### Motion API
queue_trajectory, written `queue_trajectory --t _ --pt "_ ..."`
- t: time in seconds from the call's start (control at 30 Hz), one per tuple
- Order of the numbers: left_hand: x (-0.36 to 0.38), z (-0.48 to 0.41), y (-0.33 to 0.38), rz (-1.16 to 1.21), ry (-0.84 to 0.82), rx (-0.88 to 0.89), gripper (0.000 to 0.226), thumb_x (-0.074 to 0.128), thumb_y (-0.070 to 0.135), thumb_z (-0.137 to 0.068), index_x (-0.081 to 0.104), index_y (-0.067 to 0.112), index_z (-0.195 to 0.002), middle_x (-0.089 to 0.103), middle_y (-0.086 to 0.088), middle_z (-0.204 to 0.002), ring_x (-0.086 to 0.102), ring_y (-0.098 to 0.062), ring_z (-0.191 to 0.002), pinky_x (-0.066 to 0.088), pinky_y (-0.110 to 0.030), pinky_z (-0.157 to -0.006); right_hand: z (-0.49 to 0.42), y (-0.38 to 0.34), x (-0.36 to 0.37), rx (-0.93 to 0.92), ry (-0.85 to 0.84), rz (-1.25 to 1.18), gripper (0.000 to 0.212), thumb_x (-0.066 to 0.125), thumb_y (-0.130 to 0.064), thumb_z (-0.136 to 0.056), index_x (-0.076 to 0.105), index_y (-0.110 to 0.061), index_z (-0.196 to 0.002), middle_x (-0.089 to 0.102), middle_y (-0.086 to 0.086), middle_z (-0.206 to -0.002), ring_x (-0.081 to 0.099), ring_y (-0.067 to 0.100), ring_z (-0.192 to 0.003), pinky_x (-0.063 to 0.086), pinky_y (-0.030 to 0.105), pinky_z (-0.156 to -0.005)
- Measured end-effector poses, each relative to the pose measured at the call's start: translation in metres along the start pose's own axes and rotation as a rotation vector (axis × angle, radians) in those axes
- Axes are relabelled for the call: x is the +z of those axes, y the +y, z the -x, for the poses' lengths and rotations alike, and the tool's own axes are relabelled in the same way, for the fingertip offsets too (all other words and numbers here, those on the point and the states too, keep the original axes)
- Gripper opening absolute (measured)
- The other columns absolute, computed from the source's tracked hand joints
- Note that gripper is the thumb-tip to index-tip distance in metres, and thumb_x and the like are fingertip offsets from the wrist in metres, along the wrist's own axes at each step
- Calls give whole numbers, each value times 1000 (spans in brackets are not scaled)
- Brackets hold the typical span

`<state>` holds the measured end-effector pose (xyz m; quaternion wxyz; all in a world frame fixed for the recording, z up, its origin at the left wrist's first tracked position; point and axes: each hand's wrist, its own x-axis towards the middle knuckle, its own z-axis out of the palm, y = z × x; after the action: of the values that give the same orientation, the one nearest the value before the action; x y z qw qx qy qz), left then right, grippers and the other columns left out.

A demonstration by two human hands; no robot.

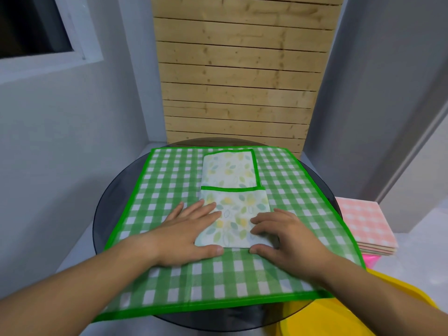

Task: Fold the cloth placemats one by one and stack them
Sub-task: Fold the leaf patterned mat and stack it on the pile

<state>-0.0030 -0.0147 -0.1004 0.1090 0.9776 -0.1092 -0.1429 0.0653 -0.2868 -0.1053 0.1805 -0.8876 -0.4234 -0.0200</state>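
Cut off at the near right of view: a yellow rim (339,316), too little shown to name. Spread across the round dark table (114,202) and overhanging its near edge: a green gingham cloth (169,180), probably laid as a working surface. Toward that cloth's near middle: the leaf-print placemat (234,221), folded to a small panel. Pressed flat along its left edge by the left hand (191,235), fingers straight and relaxed, thumb lying along the near edge, gripping nothing; likely smoothing the crease. Weighted on its right side by the right hand (283,235), fingers arched, tips bearing down on the fabric, thumb at the near edge; no pinch visible, the near right corner hidden beneath the palm. Just beyond, meeting at a green-bound hem: a second leaf-print panel (230,170); impossible to tell whether part of the same mat or a separate one. Off the table's right edge, lower down: a stack of pink checked mats (363,221), presumably the finished pile, resting on something bright pink (371,260), mostly hidden. Behind the far edge: a wooden slat panel (237,69).
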Motion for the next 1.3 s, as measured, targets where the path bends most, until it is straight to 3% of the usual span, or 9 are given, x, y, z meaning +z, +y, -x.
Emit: queue_trajectory --t 0.1,0.27,0.57,0.8,0.9,0.97,1.13,1.3 --pt "0 0 2 -24 11 1 89 34 82 -88 -6 44 -158 -21 24 -162 -30 3 -145 -19 -31 -120 0 2 1 -76 32 92 49 47 -68 -89 71 -29 -107 66 -12 -124 57 6 -119 39 31 -110" --pt "0 0 1 -5 30 3 92 37 82 -87 -4 42 -159 -18 22 -164 -27 1 -147 -16 -29 -120 -1 -1 0 -187 75 167 40 45 -53 -99 71 -23 -99 70 -6 -113 67 14 -104 57 35 -84" --pt "-6 5 -3 171 86 -15 109 60 84 -74 -2 49 -157 -2 23 -165 -8 -2 -151 1 -31 -124 -3 -12 -4 -166 204 25 31 44 -42 -102 69 -24 -102 71 -11 -104 66 9 -93 57 32 -78" --pt "-10 20 -3 419 240 -25 114 74 84 -57 10 62 -149 26 37 -153 20 1 -146 22 -33 -123 -3 -19 -29 -99 263 -224 26 49 -40 -99 69 -24 -102 69 -15 -104 62 0 -98 49 17 -82" --pt "-11 22 -2 511 297 -48 106 74 88 -51 16 73 -138 33 32 -154 31 1 -144 29 -36 -122 -5 -25 -45 -42 238 -297 16 56 -30 -99 71 -24 -97 68 -18 -97 62 1 -94 47 15 -77" --pt "-14 24 1 563 324 -71 95 78 81 -56 29 65 -137 40 30 -150 42 3 -137 37 -35 -117 -9 -28 -55 -1 231 -359 15 58 -24 -98 71 -24 -92 68 -18 -91 62 3 -88 45 14 -72" --pt "-18 13 3 653 435 -86 27 72 32 -92 68 35 -118 70 24 -117 64 7 -109 51 -32 -104 -31 -31 -71 117 336 -603 15 64 -19 -94 75 -19 -84 73 -7 -85 66 10 -83 51 25 -73" --pt "-23 0 3 837 473 -123 20 68 22 -96 72 25 -115 75 17 -109 70 -1 -102 54 -32 -99 -52 -25 -66 273 494 -816 15 69 -36 -89 73 -21 -89 69 -3 -83 63 10 -79 50 25 -71"
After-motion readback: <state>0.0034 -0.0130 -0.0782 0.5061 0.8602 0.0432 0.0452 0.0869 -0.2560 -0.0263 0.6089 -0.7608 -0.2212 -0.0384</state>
